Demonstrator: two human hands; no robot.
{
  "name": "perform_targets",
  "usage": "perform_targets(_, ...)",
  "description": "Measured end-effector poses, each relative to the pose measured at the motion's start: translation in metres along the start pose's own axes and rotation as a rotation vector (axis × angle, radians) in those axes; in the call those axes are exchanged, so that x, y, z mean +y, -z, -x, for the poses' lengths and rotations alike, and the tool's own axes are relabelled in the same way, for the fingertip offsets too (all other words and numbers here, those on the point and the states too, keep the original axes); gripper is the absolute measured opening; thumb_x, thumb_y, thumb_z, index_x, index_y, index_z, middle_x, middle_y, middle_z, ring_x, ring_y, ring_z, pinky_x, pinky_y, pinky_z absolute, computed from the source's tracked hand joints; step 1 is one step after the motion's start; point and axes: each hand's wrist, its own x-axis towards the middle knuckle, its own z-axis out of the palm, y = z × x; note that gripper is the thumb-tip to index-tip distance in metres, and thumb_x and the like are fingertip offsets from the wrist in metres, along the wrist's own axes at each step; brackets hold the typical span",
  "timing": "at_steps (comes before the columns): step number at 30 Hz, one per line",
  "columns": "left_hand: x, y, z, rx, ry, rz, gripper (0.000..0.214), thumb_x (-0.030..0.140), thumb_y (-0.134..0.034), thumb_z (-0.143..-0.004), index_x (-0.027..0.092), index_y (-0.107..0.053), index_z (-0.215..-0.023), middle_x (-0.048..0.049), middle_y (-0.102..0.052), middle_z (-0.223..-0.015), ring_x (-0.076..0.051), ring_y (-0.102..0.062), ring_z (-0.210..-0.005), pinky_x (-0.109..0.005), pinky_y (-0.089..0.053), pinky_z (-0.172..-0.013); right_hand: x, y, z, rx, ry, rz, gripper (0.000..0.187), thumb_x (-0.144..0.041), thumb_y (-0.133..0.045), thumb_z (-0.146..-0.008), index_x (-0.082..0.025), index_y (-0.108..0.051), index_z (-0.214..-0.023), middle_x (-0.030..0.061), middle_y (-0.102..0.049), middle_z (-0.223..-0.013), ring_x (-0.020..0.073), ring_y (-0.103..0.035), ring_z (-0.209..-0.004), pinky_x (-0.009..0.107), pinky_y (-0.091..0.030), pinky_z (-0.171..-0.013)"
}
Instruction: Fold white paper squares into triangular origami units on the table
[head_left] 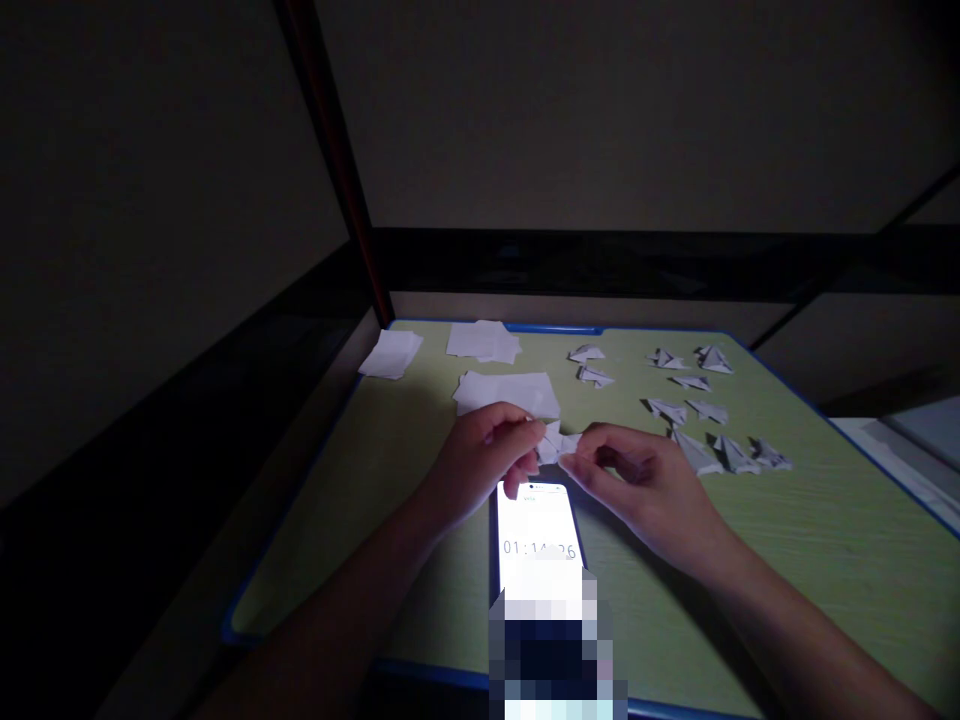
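Note:
Between my two hands is a small piece of folded white paper [552, 445], held just above the top end of a lit phone. My left hand [489, 450] pinches its left side between thumb and fingers. On the other side, my right hand [637, 485] grips the right edge with thumb and forefinger. The phone [536, 520] lies face up on the table under the hands, its bright screen showing timer digits; its lower part is blurred out. Right behind my left hand lies a stack of white paper sheets [510, 390].
Two more paper stacks, one at the far left [391, 354] and one at the back [484, 342], rest on the green table [345, 480] with its blue rim. Several folded paper pieces [694, 450] are spread over the right side. Dark walls stand behind and to the left.

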Motion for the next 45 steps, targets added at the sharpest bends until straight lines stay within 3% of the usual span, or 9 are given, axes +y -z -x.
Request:
perform_targets(7,0.000,-0.006,0.004,0.137,-0.085,-0.189,0.017,0.030,-0.059,-0.083,0.014,-0.056,-0.078,0.0037,-0.056,-0.061,-0.005,-0.045,-0.044,-0.016,-0.034,-0.039,0.005,0.001,-0.003,0.016,-0.065,0.006,0.022,-0.034,-0.063,-0.076,-0.018,-0.055,-0.063,-0.0029,-0.051,-0.057,0.0097,-0.045,-0.052,0.023,-0.037,-0.048)
perform_targets(14,-0.003,0.003,0.000,0.024,-0.005,0.030,0.022,0.033,-0.057,-0.085,0.014,-0.056,-0.074,0.0045,-0.055,-0.057,-0.005,-0.045,-0.041,-0.017,-0.035,-0.040,0.001,0.000,-0.001,-0.025,-0.016,-0.043,0.027,-0.040,-0.063,-0.079,-0.019,-0.057,-0.063,-0.0039,-0.046,-0.056,0.0098,-0.041,-0.051,0.023,-0.036,-0.046)
perform_targets(20,-0.006,0.004,-0.001,-0.004,0.071,0.149,0.029,0.032,-0.057,-0.084,0.014,-0.053,-0.063,0.0048,-0.052,-0.050,-0.005,-0.043,-0.039,-0.019,-0.034,-0.043,-0.001,0.000,-0.001,-0.041,-0.021,-0.031,0.026,-0.037,-0.063,-0.080,-0.019,-0.057,-0.063,-0.0032,-0.046,-0.058,0.0106,-0.041,-0.054,0.024,-0.036,-0.049)
perform_targets(27,-0.002,0.001,0.002,0.024,-0.004,0.019,0.023,0.032,-0.059,-0.084,0.014,-0.054,-0.071,0.0050,-0.052,-0.054,-0.005,-0.042,-0.040,-0.018,-0.032,-0.040,0.002,-0.001,-0.002,-0.036,-0.092,-0.027,0.027,-0.037,-0.061,-0.079,-0.020,-0.049,-0.062,-0.0037,-0.044,-0.058,0.0112,-0.039,-0.055,0.025,-0.033,-0.051)
perform_targets(33,-0.002,-0.009,0.004,0.143,-0.002,-0.133,0.016,0.029,-0.062,-0.077,0.014,-0.055,-0.079,0.0042,-0.052,-0.062,-0.006,-0.043,-0.044,-0.016,-0.031,-0.037,0.013,-0.003,-0.003,0.005,-0.111,-0.026,0.025,-0.037,-0.060,-0.078,-0.020,-0.049,-0.063,-0.0050,-0.042,-0.057,0.0109,-0.038,-0.055,0.025,-0.030,-0.052)
perform_targets(39,-0.012,-0.008,0.002,0.208,-0.108,-0.248,0.014,0.028,-0.059,-0.079,0.015,-0.056,-0.079,0.0018,-0.055,-0.068,-0.007,-0.046,-0.050,-0.018,-0.036,-0.045,0.014,-0.003,-0.004,0.001,-0.130,-0.046,0.025,-0.041,-0.059,-0.079,-0.017,-0.056,-0.071,-0.0031,-0.047,-0.062,0.0116,-0.040,-0.057,0.026,-0.031,-0.054)
perform_targets(45,-0.011,-0.007,0.002,0.214,-0.102,-0.284,0.014,0.029,-0.059,-0.080,0.015,-0.056,-0.079,0.0010,-0.056,-0.068,-0.009,-0.048,-0.053,-0.020,-0.037,-0.048,0.011,-0.002,-0.003,-0.006,-0.122,-0.116,0.027,-0.042,-0.064,-0.077,-0.017,-0.056,-0.069,-0.0043,-0.045,-0.061,0.0108,-0.040,-0.057,0.025,-0.030,-0.053)
